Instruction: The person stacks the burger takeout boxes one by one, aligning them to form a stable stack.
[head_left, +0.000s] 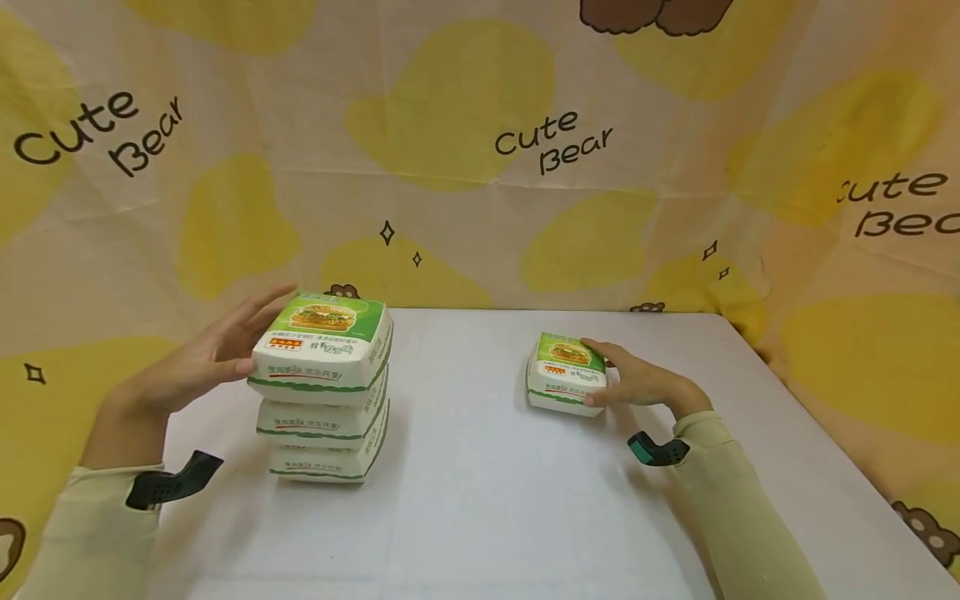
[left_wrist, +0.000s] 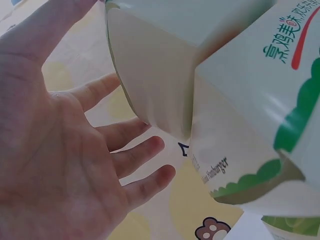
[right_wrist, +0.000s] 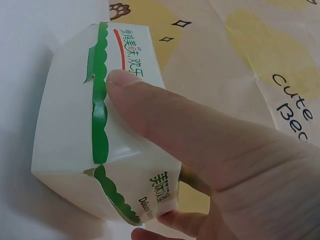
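Note:
My left hand [head_left: 213, 354] is at the left side of a stack of three white and green cardboard burger boxes. Its thumb lies by the near left corner of the top burger box [head_left: 322, 342], and its extended fingers [left_wrist: 132, 135] reach along the box's left side. The middle burger box [head_left: 322, 419] and bottom burger box [head_left: 318, 462] sit beneath, slightly out of line. At the right, my right hand [head_left: 645, 379] grips another burger box [head_left: 566, 387] resting on the table. The right thumb [right_wrist: 145, 102] presses its front face; the other fingers go behind it, partly hidden.
The white table [head_left: 465, 500] extends between the stack and the single box. A yellow-patterned cloth [head_left: 450, 125] with printed lettering hangs behind the table and along its right side. Black bands [head_left: 172, 479] are on both wrists.

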